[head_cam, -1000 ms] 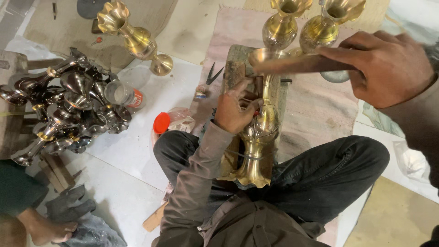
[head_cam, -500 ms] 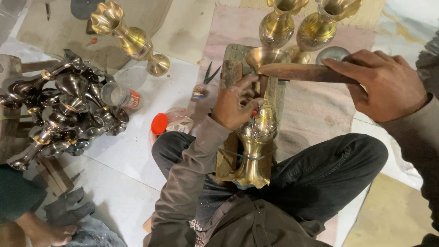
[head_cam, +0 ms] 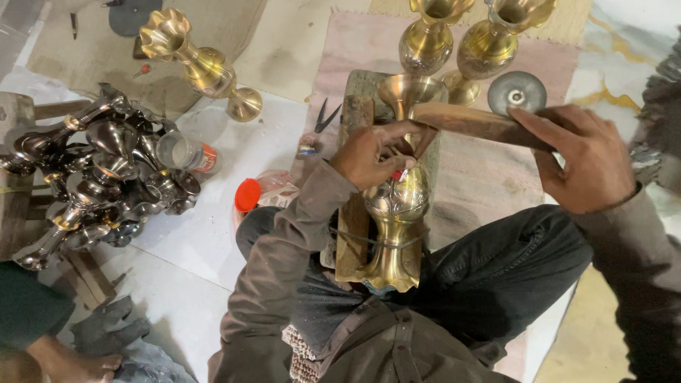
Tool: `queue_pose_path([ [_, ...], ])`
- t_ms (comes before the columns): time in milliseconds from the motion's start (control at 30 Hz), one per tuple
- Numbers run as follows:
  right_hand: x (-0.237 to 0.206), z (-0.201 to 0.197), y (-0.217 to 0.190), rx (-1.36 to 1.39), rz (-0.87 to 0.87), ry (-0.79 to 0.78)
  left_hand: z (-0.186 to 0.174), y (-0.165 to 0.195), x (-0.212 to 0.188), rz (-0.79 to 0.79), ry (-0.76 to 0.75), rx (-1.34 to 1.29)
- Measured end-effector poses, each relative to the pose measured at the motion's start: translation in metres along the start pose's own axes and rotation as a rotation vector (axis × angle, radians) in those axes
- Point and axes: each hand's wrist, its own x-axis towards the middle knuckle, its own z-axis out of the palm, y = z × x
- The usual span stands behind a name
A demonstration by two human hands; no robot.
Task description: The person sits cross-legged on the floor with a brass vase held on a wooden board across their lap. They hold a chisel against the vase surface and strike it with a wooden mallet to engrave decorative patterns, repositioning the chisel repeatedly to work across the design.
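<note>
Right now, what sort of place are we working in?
Most likely a floor-level metalware workshop: brass vase on a wooden block, wooden mallet, pile of dark unpolished vases beside.

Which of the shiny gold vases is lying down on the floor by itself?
The brass vase at the upper left lies tipped on its side, alone near the dark metal pile. The two vases at the top stand upright, and another rests on the person's lap.

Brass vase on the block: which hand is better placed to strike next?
Right, probably. The right hand grips the wooden mallet raised over the brass vase; the left hand rests on the vase's neck.
</note>
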Motion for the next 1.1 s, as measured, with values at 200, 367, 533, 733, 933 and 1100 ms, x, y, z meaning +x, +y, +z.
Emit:
queue_pose_path([
  [200, -0.034, 0.019, -0.035, 0.092, 0.090, 0.247, -0.006, -0.004, 0.012, 0.099, -0.146, 0.070],
  [367, -0.052, 0.033, -0.047, 0.415, 0.328, 0.387, -0.009, 0.002, 0.020, 0.190, -0.249, 0.038],
  [533, -0.077, 0.046, -0.044, 0.127, 0.296, 0.335, -0.008, 0.010, 0.026, -0.050, -0.352, 0.126],
  [733, -0.091, 0.068, -0.030, -0.022, 0.213, 0.319, -0.010, 0.000, 0.025, 0.010, -0.333, 0.023],
  [933, -0.084, 0.075, -0.026, -0.057, 0.113, 0.109, -0.010, -0.012, 0.030, 0.138, -0.293, 0.073],
  [1100, -0.077, 0.071, -0.030, -0.073, 0.172, 0.089, -0.012, -0.008, 0.029, 0.103, -0.332, 0.017],
])
